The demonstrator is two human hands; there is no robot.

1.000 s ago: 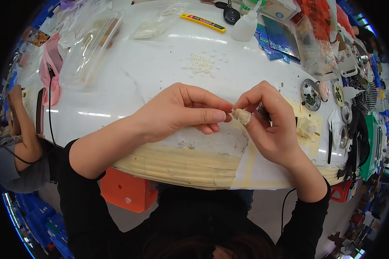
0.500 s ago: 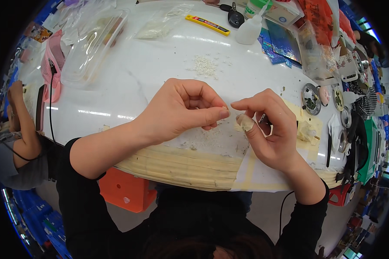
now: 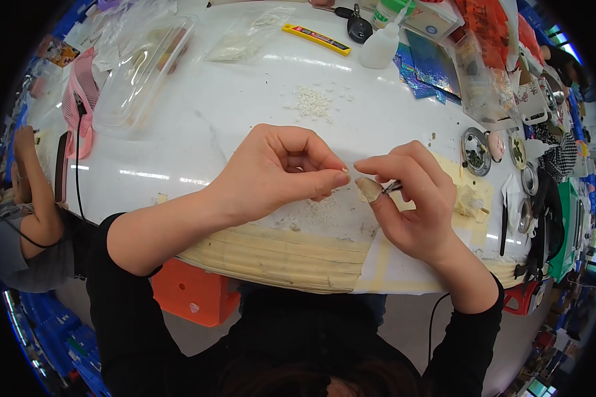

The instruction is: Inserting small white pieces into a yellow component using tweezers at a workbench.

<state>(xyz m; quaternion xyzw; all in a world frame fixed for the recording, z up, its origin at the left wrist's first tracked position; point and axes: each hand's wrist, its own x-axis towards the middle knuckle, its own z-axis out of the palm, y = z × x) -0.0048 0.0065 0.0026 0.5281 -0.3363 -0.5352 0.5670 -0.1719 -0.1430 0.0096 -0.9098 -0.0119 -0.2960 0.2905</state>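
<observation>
Above the near part of the table, my left hand [image 3: 265, 172] pinches a tiny pale piece [image 3: 345, 170] between thumb and forefinger. A short gap to its right, my right hand [image 3: 417, 198] has its thumb wrapped in a yellowish covering [image 3: 369, 190]. A small dark metal tool [image 3: 392, 188] lies in the right hand's fingers; most of it is hidden, so its kind does not show. Farther back on the white tabletop [image 3: 198, 106] lies a loose heap of small white bits [image 3: 312, 102]. Pale crumbs are scattered below my hands.
Behind the heap lie a yellow cutter knife [image 3: 316, 40], a white squeeze bottle [image 3: 380, 49] and keys [image 3: 359, 29]. A clear plastic box [image 3: 139, 76] stands at left, metal dishes [image 3: 476, 149] at right. Another person's arm [image 3: 38, 192] shows at far left.
My right hand's fingers have shifted, and the dark tool now sits nearer the covered thumb tip. The left hand keeps its pinch, almost in the same place.
</observation>
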